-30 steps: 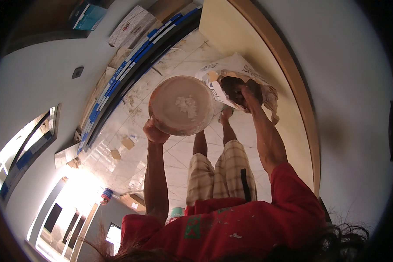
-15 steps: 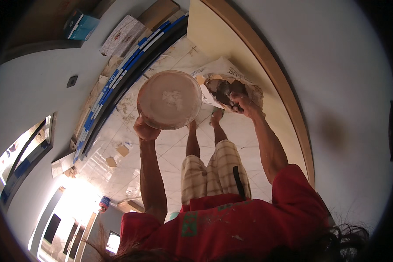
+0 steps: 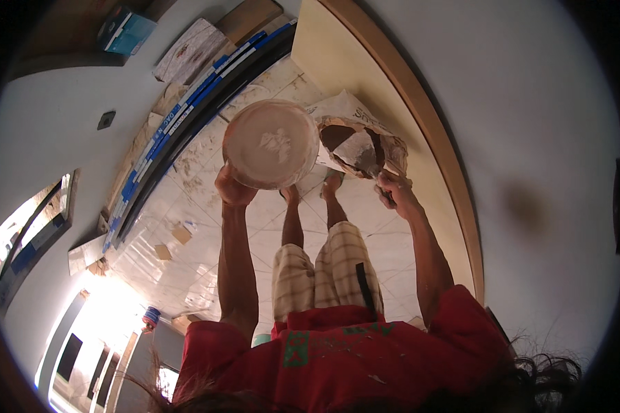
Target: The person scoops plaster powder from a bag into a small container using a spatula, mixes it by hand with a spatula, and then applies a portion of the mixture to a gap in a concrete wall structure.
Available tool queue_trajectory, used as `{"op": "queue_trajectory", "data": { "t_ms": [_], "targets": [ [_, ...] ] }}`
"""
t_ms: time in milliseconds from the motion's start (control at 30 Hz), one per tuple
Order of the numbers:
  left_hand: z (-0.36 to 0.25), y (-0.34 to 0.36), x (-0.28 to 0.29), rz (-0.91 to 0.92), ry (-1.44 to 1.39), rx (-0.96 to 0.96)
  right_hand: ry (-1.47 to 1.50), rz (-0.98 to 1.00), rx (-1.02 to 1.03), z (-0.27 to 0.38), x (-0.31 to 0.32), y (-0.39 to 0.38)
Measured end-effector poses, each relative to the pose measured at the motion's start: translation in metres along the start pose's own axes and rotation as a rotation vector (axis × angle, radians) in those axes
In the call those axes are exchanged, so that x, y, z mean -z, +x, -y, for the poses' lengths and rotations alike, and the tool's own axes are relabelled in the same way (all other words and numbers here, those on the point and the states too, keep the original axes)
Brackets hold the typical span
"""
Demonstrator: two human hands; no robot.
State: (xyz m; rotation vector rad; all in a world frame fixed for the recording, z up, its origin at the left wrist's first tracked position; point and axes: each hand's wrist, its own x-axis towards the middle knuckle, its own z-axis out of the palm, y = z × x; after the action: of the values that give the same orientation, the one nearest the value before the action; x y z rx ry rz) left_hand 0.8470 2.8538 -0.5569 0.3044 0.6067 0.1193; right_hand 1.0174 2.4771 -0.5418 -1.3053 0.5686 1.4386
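My left hand point(image 3: 235, 186) grips the near rim of a round, dusty tub point(image 3: 244, 148), with pale powder point(image 3: 277, 143) lying on its bottom. To the right of the tub stands a torn white paper sack point(image 3: 341, 107), its ragged mouth facing me and its inside dark. My right hand point(image 3: 397, 193) is closed round the handle of a trowel at the near right of the sack's mouth. The trowel point(image 3: 360, 153) carries a heap of light grey powder over the opening. Tub and sack are side by side, their edges close.
A cream panel point(image 3: 324, 51) with a brown edge curves along the right, beside the sack. Long blue and white boxes point(image 3: 172, 124) lie by the left wall. Stained floor tiles point(image 3: 193, 258) carry small cardboard scraps point(image 3: 182, 235). My feet stand just below tub and sack.
My right hand has drawn back from inside the sack, bringing the trowel with its powder into view at the mouth. The tub has shifted slightly upward in the picture.
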Motion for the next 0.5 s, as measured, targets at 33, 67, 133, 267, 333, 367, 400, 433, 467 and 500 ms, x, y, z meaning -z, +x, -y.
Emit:
{"op": "queue_trajectory", "data": {
  "t_ms": [33, 67, 133, 267, 333, 367, 400, 433, 467, 500],
  "targets": [
    [0.001, 0.002, 0.001, -0.044, -0.003, 0.016, 0.007, -0.028, -0.011, 0.000, -0.001, -0.005],
    [0.002, 0.003, 0.001, -0.046, -0.011, -0.001, 0.004, 0.027, 0.016, 0.000, -0.002, -0.011],
    [0.004, 0.007, 0.000, -0.014, -0.004, 0.032, -0.001, -0.015, 0.062, 0.001, -0.006, -0.030],
    [0.011, 0.016, 0.003, 0.035, 0.002, 0.030, -0.048, -0.011, 0.127, 0.020, -0.019, -0.068],
    [0.018, 0.020, 0.009, 0.015, 0.004, 0.033, -0.072, -0.006, 0.153, 0.032, -0.029, -0.086],
    [0.021, 0.021, 0.014, -0.001, 0.013, 0.039, -0.083, 0.001, 0.185, 0.038, -0.035, -0.092],
    [0.024, 0.024, 0.018, -0.004, 0.007, 0.030, -0.093, 0.007, 0.182, 0.044, -0.040, -0.097],
    [0.028, 0.027, 0.022, 0.024, -0.002, 0.060, -0.105, 0.034, 0.207, 0.049, -0.045, -0.101],
    [0.031, 0.028, 0.025, 0.025, 0.028, 0.097, -0.118, 0.065, 0.236, 0.053, -0.049, -0.105],
    [0.034, 0.029, 0.027, 0.054, -0.015, 0.089, -0.090, 0.096, 0.225, 0.056, -0.054, -0.104]
  ]
}}
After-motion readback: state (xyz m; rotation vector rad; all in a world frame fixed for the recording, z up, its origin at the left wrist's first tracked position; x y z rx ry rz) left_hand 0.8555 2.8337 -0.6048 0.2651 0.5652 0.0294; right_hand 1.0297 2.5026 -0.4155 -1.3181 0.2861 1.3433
